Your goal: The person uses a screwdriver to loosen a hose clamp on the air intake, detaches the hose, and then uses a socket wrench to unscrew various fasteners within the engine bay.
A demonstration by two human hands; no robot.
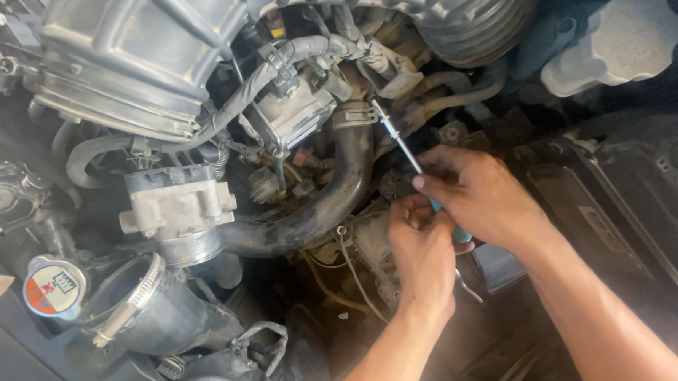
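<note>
Both hands low in the engine bay: right hand [485, 195] gripping a long screwdriver [398, 138] w/ blue handle, shaft angled up-left, tip at the metal hose clamp [351, 116] on the black rubber hose [321, 210]. Left hand [421, 248] curled round the handle's lower end, touching the right. Radiator cap [54, 288] sits far left.
</note>
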